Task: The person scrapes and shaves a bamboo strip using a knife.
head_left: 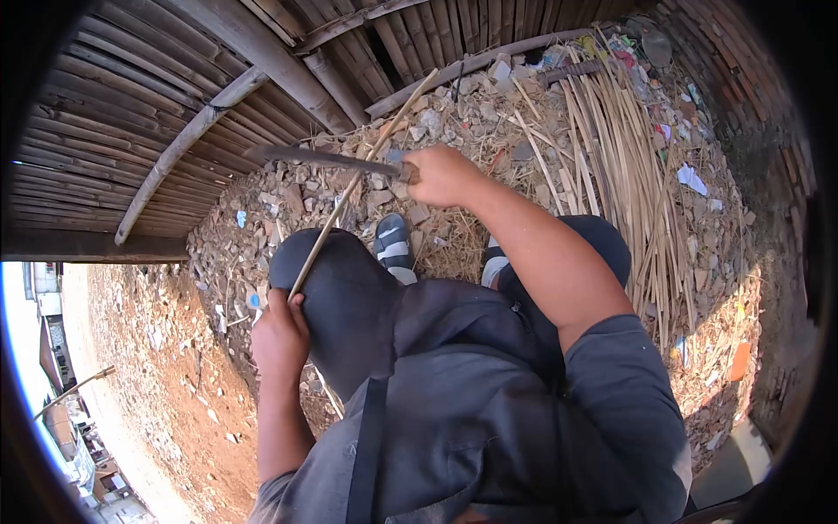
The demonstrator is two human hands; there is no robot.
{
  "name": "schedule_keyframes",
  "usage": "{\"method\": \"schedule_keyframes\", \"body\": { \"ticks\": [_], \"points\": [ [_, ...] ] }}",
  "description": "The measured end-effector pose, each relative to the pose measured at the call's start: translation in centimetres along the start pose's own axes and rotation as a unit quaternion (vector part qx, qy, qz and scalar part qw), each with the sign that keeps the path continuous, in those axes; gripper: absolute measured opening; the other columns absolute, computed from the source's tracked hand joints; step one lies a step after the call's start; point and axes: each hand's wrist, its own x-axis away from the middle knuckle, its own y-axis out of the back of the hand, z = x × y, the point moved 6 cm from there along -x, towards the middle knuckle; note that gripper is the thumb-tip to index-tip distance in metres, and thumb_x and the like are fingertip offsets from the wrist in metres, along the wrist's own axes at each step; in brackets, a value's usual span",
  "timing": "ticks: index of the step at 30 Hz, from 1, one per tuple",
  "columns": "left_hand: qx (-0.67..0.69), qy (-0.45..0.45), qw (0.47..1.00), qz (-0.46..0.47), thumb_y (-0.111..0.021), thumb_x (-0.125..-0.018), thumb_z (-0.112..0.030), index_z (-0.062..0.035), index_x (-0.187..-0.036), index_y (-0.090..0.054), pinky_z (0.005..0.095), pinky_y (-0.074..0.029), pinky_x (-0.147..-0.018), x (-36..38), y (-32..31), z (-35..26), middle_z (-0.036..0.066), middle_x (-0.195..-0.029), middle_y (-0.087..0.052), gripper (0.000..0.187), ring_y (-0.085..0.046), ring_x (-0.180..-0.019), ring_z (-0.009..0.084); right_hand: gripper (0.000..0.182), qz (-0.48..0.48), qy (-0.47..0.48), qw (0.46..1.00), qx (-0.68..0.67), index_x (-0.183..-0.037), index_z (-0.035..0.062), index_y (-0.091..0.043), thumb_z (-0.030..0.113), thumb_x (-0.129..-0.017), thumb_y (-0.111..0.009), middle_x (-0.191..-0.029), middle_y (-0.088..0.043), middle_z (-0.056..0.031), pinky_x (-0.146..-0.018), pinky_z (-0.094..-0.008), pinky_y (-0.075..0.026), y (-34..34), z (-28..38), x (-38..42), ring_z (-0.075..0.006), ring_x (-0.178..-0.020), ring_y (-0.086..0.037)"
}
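Note:
My left hand (280, 332) is closed around the lower end of a long, thin bamboo strip (329, 225), beside my left knee. From there the strip slants up and away, over the rubble. My right hand (443, 176) grips the handle of a machete (333, 160), whose dark blade points left, its tip smeared by motion. The blade crosses the strip at about its middle in this view. Below the blade are my sandalled feet (394, 243), set apart on the ground.
Many split bamboo strips (624, 166) lie in a long pile to my right. Broken stones and litter (432, 122) cover the ground. A bamboo slat wall (113, 113) with poles (188, 144) rises ahead and left; a brick wall (742, 65) stands at the right.

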Motion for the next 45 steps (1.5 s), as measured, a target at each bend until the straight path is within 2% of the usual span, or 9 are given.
{"method": "schedule_keyframes", "body": {
  "ticks": [5,9,13,17,24,28,36,40,45],
  "points": [
    [-0.021,0.037,0.999,0.033,-0.054,-0.106,-0.025,-0.0038,-0.100,-0.051,0.0586,-0.049,-0.061,-0.3,0.0,0.6,0.027,-0.075,-0.067,0.022,-0.066,-0.071,0.0498,0.032,-0.065,0.001,0.997,-0.049,-0.104,0.0059,-0.073,0.021,-0.077,-0.068,-0.103,-0.073,-0.0221,-0.088,-0.0474,-0.056,-0.1,-1.4,-0.9,-0.0402,-0.100,-0.069],
    [-0.018,0.023,0.999,0.024,-0.054,-0.105,-0.026,-0.0041,-0.099,-0.051,0.0579,-0.049,-0.060,-0.3,-0.2,0.1,0.027,-0.074,-0.066,0.023,-0.067,-0.072,0.0491,0.029,-0.065,0.084,0.990,0.092,-0.099,0.0035,-0.071,0.020,-0.076,-0.068,-0.093,-0.072,-0.0231,-0.083,-0.0499,-0.056,0.5,3.1,1.7,-0.0421,-0.090,-0.070],
    [-0.035,0.011,0.999,0.005,-0.056,-0.105,-0.026,-0.0046,-0.099,-0.051,0.0571,-0.050,-0.059,0.0,-0.6,0.3,0.026,-0.075,-0.067,0.023,-0.067,-0.070,0.0478,0.036,-0.041,-0.052,0.997,-0.046,-0.110,0.0072,-0.071,0.020,-0.077,-0.068,-0.109,-0.073,-0.0210,-0.088,-0.0480,-0.057,1.9,-3.6,-1.2,-0.0409,-0.101,-0.070],
    [-0.071,-0.001,0.997,0.010,-0.057,-0.104,-0.029,-0.0054,-0.100,-0.052,0.0546,-0.050,-0.058,-0.4,0.3,0.4,0.023,-0.075,-0.067,0.025,-0.067,-0.068,0.0453,0.040,-0.071,-0.065,0.994,0.045,-0.116,0.0091,-0.072,0.020,-0.078,-0.069,-0.108,-0.073,-0.0224,-0.092,-0.0480,-0.056,2.3,-6.4,-1.5,-0.0401,-0.103,-0.070],
    [-0.026,-0.013,1.000,0.007,-0.058,-0.104,-0.030,-0.0057,-0.100,-0.052,0.0553,-0.050,-0.058,-0.3,-0.1,0.5,0.024,-0.074,-0.067,0.025,-0.067,-0.069,0.0464,0.036,-0.077,0.073,0.989,0.105,-0.109,0.0105,-0.073,0.021,-0.075,-0.070,-0.094,-0.072,-0.0230,-0.082,-0.0497,-0.056,2.2,0.0,1.2,-0.0418,-0.093,-0.070],
    [-0.048,0.006,0.999,0.023,-0.058,-0.104,-0.029,-0.0057,-0.102,-0.052,0.0557,-0.049,-0.058,-0.1,0.0,1.1,0.024,-0.074,-0.067,0.025,-0.067,-0.069,0.0467,0.044,-0.125,-0.093,0.986,-0.061,-0.117,0.0056,-0.072,0.021,-0.076,-0.071,-0.102,-0.073,-0.0242,-0.087,-0.0473,-0.056,3.7,-8.1,-1.4,-0.0408,-0.096,-0.070],
    [-0.020,-0.015,0.999,0.040,-0.058,-0.104,-0.028,-0.0064,-0.103,-0.053,0.0560,-0.049,-0.058,-0.5,0.1,0.8,0.024,-0.075,-0.067,0.022,-0.066,-0.069,0.0472,0.041,-0.040,0.016,0.982,0.182,-0.118,0.0132,-0.071,0.021,-0.077,-0.071,-0.103,-0.073,-0.0199,-0.089,-0.0506,-0.056,3.8,-0.3,1.8,-0.0383,-0.102,-0.071],
    [0.003,-0.015,0.999,0.049,-0.057,-0.104,-0.026,-0.0054,-0.103,-0.054,0.0567,-0.048,-0.058,-0.2,0.6,2.0,0.025,-0.075,-0.066,0.021,-0.065,-0.070,0.0480,0.041,-0.210,-0.203,0.956,-0.017,-0.116,0.0075,-0.072,0.022,-0.077,-0.070,-0.106,-0.074,-0.0215,-0.092,-0.0479,-0.056,5.8,-10.4,-0.3,-0.0385,-0.103,-0.070],
    [0.060,-0.011,0.997,0.040,-0.056,-0.105,-0.022,-0.0039,-0.104,-0.057,0.0560,-0.047,-0.058,1.3,1.7,3.0,0.025,-0.073,-0.066,0.019,-0.066,-0.069,0.0477,0.042,-0.324,-0.186,0.915,-0.151,-0.115,0.0046,-0.072,0.024,-0.078,-0.070,-0.105,-0.075,-0.0213,-0.092,-0.0460,-0.055,7.0,-12.5,0.0,-0.0388,-0.104,-0.070]
  ]
}}
